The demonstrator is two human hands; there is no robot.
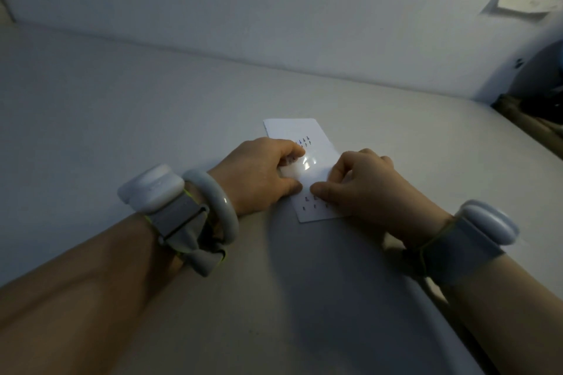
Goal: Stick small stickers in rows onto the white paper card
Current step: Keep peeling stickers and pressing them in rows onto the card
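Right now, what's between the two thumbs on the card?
Head view: a narrow strip of the white card, crossed by the glossy clear sticker sheet that the left hand pinches. The right hand presses the card opposite.

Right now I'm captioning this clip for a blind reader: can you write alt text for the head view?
Two hands work over a white card on a pale table: the left hand holds a glossy clear sheet on it, the right hand pinches at the sheet's edge. Small dark stickers sit in rows on the card. Both wrists wear strapped bands.
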